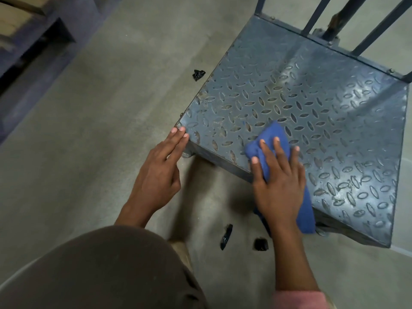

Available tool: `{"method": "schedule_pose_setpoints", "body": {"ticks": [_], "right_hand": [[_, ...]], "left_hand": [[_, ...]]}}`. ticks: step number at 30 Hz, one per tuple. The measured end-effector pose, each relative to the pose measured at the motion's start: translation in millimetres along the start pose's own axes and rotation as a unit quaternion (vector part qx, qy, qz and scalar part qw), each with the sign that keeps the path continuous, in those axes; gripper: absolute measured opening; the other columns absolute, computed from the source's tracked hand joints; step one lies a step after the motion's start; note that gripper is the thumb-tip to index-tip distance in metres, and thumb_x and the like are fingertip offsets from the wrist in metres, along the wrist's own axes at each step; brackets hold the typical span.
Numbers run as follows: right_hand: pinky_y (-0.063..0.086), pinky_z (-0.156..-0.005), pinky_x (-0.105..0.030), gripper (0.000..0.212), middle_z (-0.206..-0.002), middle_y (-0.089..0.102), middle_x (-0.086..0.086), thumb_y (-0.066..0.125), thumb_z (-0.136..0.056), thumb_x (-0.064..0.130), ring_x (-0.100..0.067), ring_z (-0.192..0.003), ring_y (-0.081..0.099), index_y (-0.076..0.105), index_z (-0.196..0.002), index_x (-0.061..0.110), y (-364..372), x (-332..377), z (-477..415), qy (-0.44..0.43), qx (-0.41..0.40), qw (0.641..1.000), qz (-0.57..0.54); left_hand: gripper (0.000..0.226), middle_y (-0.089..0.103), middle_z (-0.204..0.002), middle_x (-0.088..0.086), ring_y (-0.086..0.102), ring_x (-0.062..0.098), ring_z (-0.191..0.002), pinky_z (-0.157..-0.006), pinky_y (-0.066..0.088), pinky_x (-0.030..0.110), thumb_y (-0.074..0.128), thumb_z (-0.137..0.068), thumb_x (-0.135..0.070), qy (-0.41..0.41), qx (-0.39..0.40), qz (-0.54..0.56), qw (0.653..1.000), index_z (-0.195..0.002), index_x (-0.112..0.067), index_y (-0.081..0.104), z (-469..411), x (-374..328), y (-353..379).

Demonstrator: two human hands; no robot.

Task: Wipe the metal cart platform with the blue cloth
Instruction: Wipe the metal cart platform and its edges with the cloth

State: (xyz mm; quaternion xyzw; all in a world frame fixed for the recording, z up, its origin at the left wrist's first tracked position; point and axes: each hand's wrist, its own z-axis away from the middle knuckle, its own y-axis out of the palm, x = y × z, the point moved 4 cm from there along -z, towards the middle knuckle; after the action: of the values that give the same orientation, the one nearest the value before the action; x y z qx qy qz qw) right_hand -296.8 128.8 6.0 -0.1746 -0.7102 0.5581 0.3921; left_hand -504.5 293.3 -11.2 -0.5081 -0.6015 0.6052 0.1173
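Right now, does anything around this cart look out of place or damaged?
Black scraps litter the floor beside the metal cart platform; I cannot tell what they are. Brownish grime or rust marks the platform's near-left edge.

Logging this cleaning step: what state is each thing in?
Metal cart platform: grimy near its left corner, shiny farther right.
Blue cloth: crumpled, pressed on the platform's near edge, overhanging it.
Right hand: flat, fingers spread, pressing the cloth.
Left hand: fingers straight, tips touching the platform's corner.
Black scraps: lying on the floor.
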Motion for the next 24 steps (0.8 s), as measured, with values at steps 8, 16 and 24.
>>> {"method": "schedule_pose_setpoints", "body": {"ticks": [8, 16, 24], "right_hand": [[0.012, -0.124, -0.045, 0.049, -0.163, 0.03, 0.011, 0.038, -0.102, 0.052, -0.026, -0.155, 0.01, 0.043, -0.149, 0.039, -1, 0, 12, 0.049, -0.065, 0.997, 0.007], [0.014, -0.124, -0.046, 0.049, -0.162, 0.032, 0.011, 0.037, -0.102, 0.052, -0.029, -0.155, 0.013, 0.045, -0.148, 0.038, 27, 63, -3, -0.026, -0.038, 0.999, 0.015], [0.013, -0.125, -0.043, 0.047, -0.162, 0.029, 0.014, 0.042, -0.103, 0.052, -0.022, -0.155, 0.009, 0.041, -0.149, 0.042, 8, 14, 10, 0.024, -0.049, 0.998, -0.009]], "left_hand": [[0.087, 0.024, -0.171, 0.012, 0.019, 0.026, -0.16, -0.123, 0.033, 0.051, 0.045, -0.075, 0.013, 0.052, 0.053, -0.076, 0.994, -0.16, -0.002, 0.032, -1, 5, -9], [0.086, 0.025, -0.171, 0.01, 0.021, 0.024, -0.159, -0.111, 0.037, 0.036, 0.045, -0.075, 0.007, 0.054, 0.077, -0.082, 0.992, -0.159, -0.003, 0.035, -2, 4, -13], [0.083, 0.031, -0.168, 0.014, 0.025, 0.027, -0.158, -0.124, 0.031, 0.046, 0.04, -0.073, 0.008, 0.072, 0.074, -0.076, 0.992, -0.156, 0.001, 0.04, 0, 10, -18]]}}
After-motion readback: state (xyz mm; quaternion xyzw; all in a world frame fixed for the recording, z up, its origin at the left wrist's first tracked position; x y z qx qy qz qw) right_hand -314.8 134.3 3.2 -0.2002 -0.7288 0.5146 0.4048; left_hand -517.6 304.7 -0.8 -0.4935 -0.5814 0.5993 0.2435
